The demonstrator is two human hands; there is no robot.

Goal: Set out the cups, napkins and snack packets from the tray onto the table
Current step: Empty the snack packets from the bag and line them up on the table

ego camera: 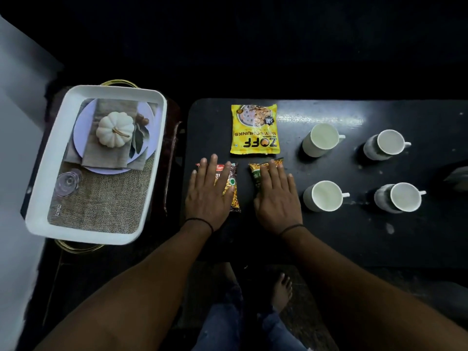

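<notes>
You've got most of it out already. Using the yellow packet [255,129] as your ref point: it lies flat on the table [329,239] at the far-left part. Just nearer you than it, two smaller packets lie side by side: the red packet [229,184] toward the tray side, the green packet [258,171] right beside it, w/ a gap of bare table between them.

Your left hand [209,191] lies flat on the red packet, fingers straight and spread, so the grip is released, pressing rather than holding. Your right hand [277,196] does the same on the green packet: flat palm, fingers out, nothing grasped.

To the right of the yellow packet stand 4 cups, all upright, apart from each other, handles pointing away from the packets: cup 1 [321,140] nearest it, cup 2 [385,144] beyond that, then cup 3 [323,196] and cup 4 [398,197] in the row closer to you. So cups look done, packets look done or nearly so; you seem to be just squaring the last two.

The tray [38,198] sits left of the yellow packet, off the table, and looks empty apart from its printed liner, though the light is dim.

Napkins: can't confirm. There's a pale shape [457,177] at the table's far right edge, past the cups, cut off by the frame; it could be napkins, can't tell. Check that before calling it finished.
</notes>
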